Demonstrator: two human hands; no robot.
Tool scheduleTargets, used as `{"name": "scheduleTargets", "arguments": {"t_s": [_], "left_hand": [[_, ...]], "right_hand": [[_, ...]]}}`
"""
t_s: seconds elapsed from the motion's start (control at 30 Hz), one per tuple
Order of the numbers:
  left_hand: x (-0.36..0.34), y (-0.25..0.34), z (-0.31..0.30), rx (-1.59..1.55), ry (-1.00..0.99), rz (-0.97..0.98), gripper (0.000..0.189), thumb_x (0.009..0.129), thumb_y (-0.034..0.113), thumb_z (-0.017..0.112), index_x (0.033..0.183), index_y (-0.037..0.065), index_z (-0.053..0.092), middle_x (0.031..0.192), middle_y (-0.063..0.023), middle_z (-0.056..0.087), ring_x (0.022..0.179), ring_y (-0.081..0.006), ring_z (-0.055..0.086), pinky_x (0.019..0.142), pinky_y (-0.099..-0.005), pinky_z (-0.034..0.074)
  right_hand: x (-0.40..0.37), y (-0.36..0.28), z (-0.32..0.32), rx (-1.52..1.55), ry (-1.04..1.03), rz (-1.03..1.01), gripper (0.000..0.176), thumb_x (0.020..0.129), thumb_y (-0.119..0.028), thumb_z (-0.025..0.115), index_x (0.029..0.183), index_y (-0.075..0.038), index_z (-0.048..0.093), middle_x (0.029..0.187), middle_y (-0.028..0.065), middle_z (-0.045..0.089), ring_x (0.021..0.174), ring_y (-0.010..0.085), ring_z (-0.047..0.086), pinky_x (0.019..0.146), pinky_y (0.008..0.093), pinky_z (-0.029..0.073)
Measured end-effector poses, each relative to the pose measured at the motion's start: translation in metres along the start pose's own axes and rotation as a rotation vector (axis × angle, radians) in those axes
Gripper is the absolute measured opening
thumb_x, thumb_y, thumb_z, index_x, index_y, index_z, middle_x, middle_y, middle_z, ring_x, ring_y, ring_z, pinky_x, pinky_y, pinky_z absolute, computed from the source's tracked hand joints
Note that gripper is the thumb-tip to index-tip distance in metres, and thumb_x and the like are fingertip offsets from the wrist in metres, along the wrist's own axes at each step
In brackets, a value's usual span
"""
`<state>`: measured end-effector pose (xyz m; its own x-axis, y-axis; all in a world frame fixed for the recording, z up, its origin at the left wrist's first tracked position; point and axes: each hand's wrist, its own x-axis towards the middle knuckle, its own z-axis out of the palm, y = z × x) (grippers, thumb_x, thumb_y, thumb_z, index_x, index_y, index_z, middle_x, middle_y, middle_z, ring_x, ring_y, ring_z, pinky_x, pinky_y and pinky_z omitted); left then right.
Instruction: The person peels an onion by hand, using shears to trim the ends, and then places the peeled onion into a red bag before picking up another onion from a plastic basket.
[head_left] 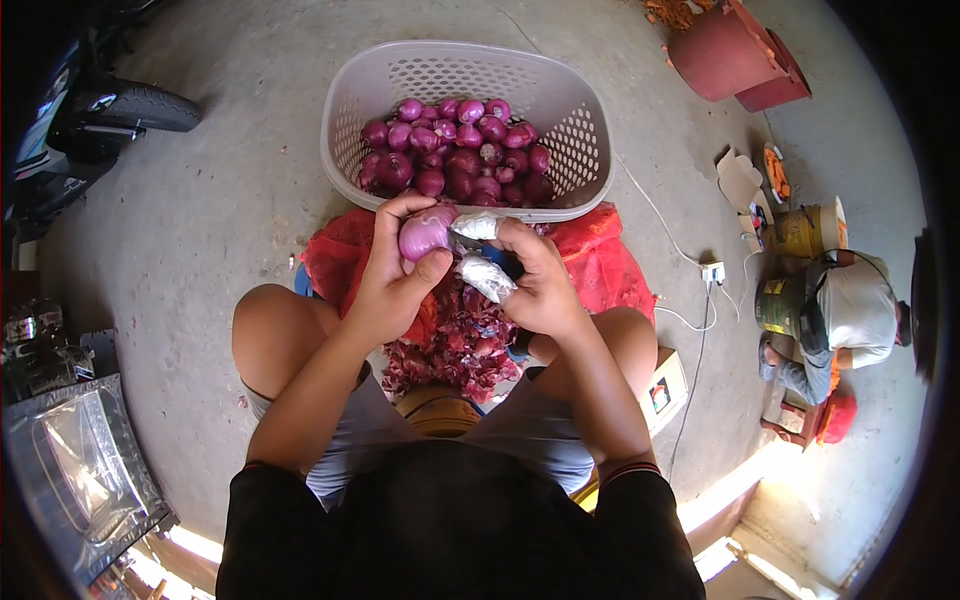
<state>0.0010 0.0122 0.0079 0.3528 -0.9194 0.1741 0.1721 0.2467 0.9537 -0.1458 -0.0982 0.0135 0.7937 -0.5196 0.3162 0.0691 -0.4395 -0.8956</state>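
My left hand (395, 275) grips a purple onion (426, 233) between thumb and fingers. Against the onion's right side is my right hand (540, 275), its thumb and index finger wrapped in silvery-white covering (485, 277). Something small and dark sits between those two wrapped fingers; I cannot make out what it is. Just beyond both hands stands a grey perforated basket (335, 130) with several purple onions (460, 160) in it. Below my hands, between my knees, lies a heap of dark red onion skins (450, 350). Red mesh sacking (605, 262) spreads on both sides of the heap.
A co-worker (855, 315) is bent over at the right, near a yellow bucket (808, 230). Red tubs (725, 50) stand at the upper right. A power strip (712, 271) with cables lies on the floor. A motorcycle wheel (150, 105) is at the upper left.
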Motion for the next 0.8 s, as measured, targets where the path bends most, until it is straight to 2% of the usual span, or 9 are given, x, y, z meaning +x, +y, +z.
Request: {"name": "scheduleTargets", "arguments": {"t_s": [0.2,0.27,0.3,0.4,0.43,0.53,0.57,0.67,0.8], "left_hand": [[0.001,0.002,0.001,-0.037,0.017,-0.034,0.051,0.088,0.016,0.061,0.128,0.005,0.032,0.120,-0.0093,0.044,0.108,-0.0149,0.044,0.096,-0.0291,0.035],[0.000,0.000,0.000,-0.038,0.013,-0.001,0.051,0.088,0.016,0.061,0.128,0.005,0.032,0.120,-0.0090,0.044,0.108,-0.0147,0.044,0.095,-0.0291,0.036],[0.000,0.001,0.001,-0.032,0.013,0.000,0.051,0.088,0.015,0.061,0.128,0.005,0.032,0.120,-0.0089,0.044,0.108,-0.0146,0.044,0.095,-0.0290,0.036],[0.000,0.003,0.001,-0.028,0.021,-0.006,0.051,0.087,0.014,0.062,0.128,0.006,0.032,0.120,-0.0085,0.044,0.108,-0.0143,0.045,0.095,-0.0286,0.037],[0.000,0.003,0.001,-0.038,0.026,-0.015,0.051,0.087,0.014,0.062,0.128,0.006,0.032,0.119,-0.0084,0.045,0.108,-0.0143,0.045,0.094,-0.0284,0.037],[0.001,0.004,0.001,-0.053,0.019,-0.032,0.052,0.086,0.012,0.063,0.127,0.007,0.033,0.119,-0.0080,0.045,0.107,-0.0141,0.046,0.094,-0.0279,0.038],[0.001,0.005,0.002,-0.055,0.013,-0.036,0.052,0.086,0.011,0.064,0.127,0.007,0.033,0.119,-0.0079,0.045,0.107,-0.0140,0.046,0.093,-0.0277,0.038],[0.001,0.006,0.004,-0.099,-0.010,-0.059,0.052,0.085,0.010,0.064,0.126,0.006,0.033,0.118,-0.0076,0.046,0.106,-0.0136,0.047,0.093,-0.0275,0.038],[0.001,0.003,0.002,0.013,-0.039,-0.036,0.049,0.085,0.011,0.064,0.125,0.006,0.035,0.118,-0.0079,0.047,0.107,-0.0135,0.046,0.093,-0.0278,0.038]], "right_hand": [[-0.003,0.004,0.000,0.028,0.064,-0.016,0.042,0.071,0.001,0.068,0.111,-0.003,0.055,0.102,0.0149,0.063,0.092,0.0300,0.063,0.079,0.0340,0.048],[-0.005,0.012,-0.002,0.048,0.102,0.022,0.043,0.073,0.002,0.068,0.113,-0.003,0.053,0.099,0.0112,0.063,0.089,0.0223,0.062,0.078,0.0310,0.047],[-0.001,0.008,-0.005,0.134,0.090,0.085,0.045,0.074,0.000,0.069,0.116,-0.003,0.052,0.094,0.0075,0.062,0.083,0.0152,0.057,0.076,0.0275,0.045],[-0.001,0.006,-0.008,0.199,0.111,0.057,0.047,0.075,-0.003,0.071,0.118,-0.003,0.051,0.089,0.0052,0.059,0.078,0.0116,0.053,0.070,0.0260,0.043],[-0.005,0.006,-0.010,0.170,0.093,0.106,0.047,0.075,-0.004,0.071,0.117,-0.004,0.051,0.081,0.0048,0.058,0.070,0.0119,0.052,0.063,0.0266,0.042],[-0.004,0.003,-0.006,0.133,0.054,0.066,0.049,0.073,-0.005,0.072,0.117,-0.006,0.051,0.073,0.0057,0.055,0.063,0.0139,0.051,0.057,0.0272,0.040],[-0.004,-0.003,-0.010,0.054,-0.007,0.103,0.051,0.069,-0.004,0.071,0.117,-0.007,0.053,0.069,0.0068,0.054,0.059,0.0190,0.052,0.056,0.0290,0.041],[-0.006,-0.001,-0.011,-0.009,-0.038,0.036,0.051,0.067,-0.002,0.070,0.115,-0.007,0.054,0.078,0.0101,0.060,0.067,0.0256,0.059,0.063,0.0325,0.046],[-0.002,-0.006,-0.014,-0.044,-0.064,0.034,0.047,0.067,-0.001,0.068,0.112,-0.006,0.056,0.096,0.0139,0.064,0.086,0.0320,0.063,0.075,0.0367,0.049]]}}
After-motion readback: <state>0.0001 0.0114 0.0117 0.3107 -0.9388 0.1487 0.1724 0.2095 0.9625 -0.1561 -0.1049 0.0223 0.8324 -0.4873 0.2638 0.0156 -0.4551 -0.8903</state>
